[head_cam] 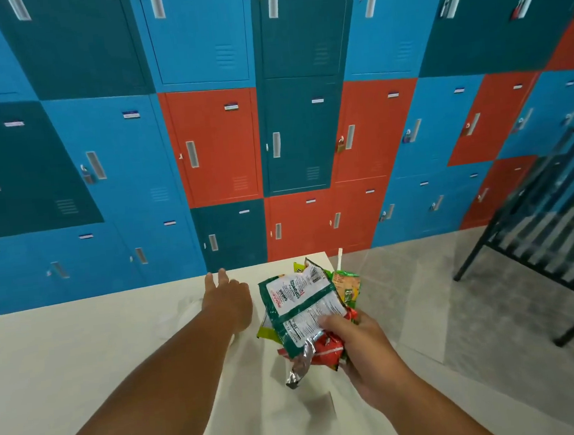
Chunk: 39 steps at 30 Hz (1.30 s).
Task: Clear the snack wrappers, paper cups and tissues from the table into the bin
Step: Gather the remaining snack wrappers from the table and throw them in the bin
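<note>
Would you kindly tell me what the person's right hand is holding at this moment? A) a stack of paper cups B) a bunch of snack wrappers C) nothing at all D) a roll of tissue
B: the right hand is closed on a bunch of snack wrappers, a green and white packet on top with red and yellow-green ones behind, above the white table, while the left hand reaches forward, open.
</note>
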Each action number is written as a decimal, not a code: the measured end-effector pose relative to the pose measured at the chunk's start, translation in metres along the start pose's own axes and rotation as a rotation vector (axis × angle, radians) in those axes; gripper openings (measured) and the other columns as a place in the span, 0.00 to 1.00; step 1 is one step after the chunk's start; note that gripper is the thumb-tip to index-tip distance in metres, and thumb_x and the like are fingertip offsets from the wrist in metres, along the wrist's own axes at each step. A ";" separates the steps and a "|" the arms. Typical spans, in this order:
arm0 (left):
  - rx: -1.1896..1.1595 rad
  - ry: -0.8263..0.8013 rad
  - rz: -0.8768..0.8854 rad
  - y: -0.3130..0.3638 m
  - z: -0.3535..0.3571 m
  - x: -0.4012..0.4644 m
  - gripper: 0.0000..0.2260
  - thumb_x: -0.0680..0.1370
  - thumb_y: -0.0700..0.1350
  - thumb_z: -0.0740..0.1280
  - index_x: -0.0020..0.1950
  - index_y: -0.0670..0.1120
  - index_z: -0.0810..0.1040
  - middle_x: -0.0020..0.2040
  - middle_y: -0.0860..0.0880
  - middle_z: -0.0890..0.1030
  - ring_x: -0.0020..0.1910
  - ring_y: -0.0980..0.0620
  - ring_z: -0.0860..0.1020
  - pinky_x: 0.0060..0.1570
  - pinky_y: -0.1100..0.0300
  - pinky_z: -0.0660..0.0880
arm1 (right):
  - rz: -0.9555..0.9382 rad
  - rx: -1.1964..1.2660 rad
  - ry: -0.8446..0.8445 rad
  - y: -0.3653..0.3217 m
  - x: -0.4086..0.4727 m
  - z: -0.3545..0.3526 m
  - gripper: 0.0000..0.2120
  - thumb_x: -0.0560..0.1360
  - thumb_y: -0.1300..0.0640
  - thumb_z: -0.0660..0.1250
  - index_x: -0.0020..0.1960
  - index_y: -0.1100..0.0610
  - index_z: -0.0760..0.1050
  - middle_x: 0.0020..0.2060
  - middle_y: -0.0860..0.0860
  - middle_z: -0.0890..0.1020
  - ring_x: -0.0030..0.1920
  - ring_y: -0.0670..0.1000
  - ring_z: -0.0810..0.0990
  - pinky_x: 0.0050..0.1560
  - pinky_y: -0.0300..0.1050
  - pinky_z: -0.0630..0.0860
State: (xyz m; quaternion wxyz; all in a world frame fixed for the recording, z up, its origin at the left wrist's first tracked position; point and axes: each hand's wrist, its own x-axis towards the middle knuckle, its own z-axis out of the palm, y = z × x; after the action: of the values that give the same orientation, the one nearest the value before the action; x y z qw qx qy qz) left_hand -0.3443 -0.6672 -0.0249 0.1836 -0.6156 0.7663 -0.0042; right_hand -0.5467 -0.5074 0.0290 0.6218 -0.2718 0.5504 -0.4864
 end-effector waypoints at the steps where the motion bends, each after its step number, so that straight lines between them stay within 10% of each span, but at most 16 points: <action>1: 0.011 -0.006 -0.001 0.000 -0.001 0.002 0.25 0.80 0.51 0.63 0.77 0.49 0.67 0.77 0.43 0.67 0.80 0.37 0.50 0.75 0.34 0.43 | 0.001 0.006 -0.001 0.000 0.001 -0.001 0.14 0.79 0.65 0.69 0.63 0.54 0.78 0.52 0.54 0.89 0.51 0.58 0.89 0.56 0.55 0.84; 9: -0.090 0.234 -0.053 -0.001 -0.010 -0.014 0.14 0.80 0.47 0.66 0.65 0.49 0.79 0.64 0.48 0.80 0.65 0.47 0.75 0.72 0.48 0.63 | -0.018 0.035 0.013 0.001 0.007 -0.008 0.15 0.79 0.65 0.69 0.64 0.54 0.78 0.54 0.55 0.89 0.53 0.59 0.88 0.61 0.59 0.81; 14: -1.042 0.685 -0.192 0.005 -0.048 -0.076 0.07 0.81 0.45 0.68 0.55 0.50 0.84 0.52 0.52 0.85 0.49 0.53 0.80 0.49 0.64 0.76 | -0.036 0.043 0.042 0.006 0.003 -0.013 0.15 0.78 0.64 0.69 0.63 0.52 0.80 0.53 0.54 0.89 0.52 0.57 0.89 0.54 0.54 0.83; 19: -1.692 0.546 -0.041 0.016 -0.083 -0.166 0.07 0.76 0.40 0.73 0.47 0.53 0.82 0.42 0.56 0.85 0.42 0.57 0.83 0.36 0.67 0.79 | -0.011 0.055 0.001 0.009 -0.015 -0.004 0.14 0.79 0.64 0.70 0.62 0.52 0.79 0.51 0.54 0.89 0.50 0.57 0.89 0.47 0.51 0.86; 24: -1.518 0.310 -0.018 0.036 -0.092 -0.205 0.08 0.75 0.42 0.75 0.49 0.54 0.83 0.44 0.56 0.84 0.44 0.55 0.84 0.39 0.62 0.83 | -0.042 0.056 -0.099 0.004 -0.045 0.016 0.18 0.75 0.59 0.76 0.64 0.52 0.81 0.54 0.55 0.88 0.55 0.58 0.88 0.59 0.59 0.83; 39: -1.116 0.440 -0.148 -0.001 -0.072 -0.323 0.06 0.77 0.51 0.72 0.53 0.60 0.85 0.47 0.62 0.74 0.42 0.59 0.77 0.27 0.76 0.69 | -0.030 0.048 -0.245 0.021 -0.137 0.043 0.20 0.76 0.64 0.74 0.66 0.52 0.78 0.55 0.55 0.88 0.54 0.59 0.88 0.49 0.52 0.85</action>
State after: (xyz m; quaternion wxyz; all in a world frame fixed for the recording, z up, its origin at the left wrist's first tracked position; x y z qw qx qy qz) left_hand -0.3075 -0.3778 0.1322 -0.3308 -0.6555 0.6278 0.2586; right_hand -0.4882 -0.3839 0.0785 0.6833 -0.3222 0.4546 -0.4718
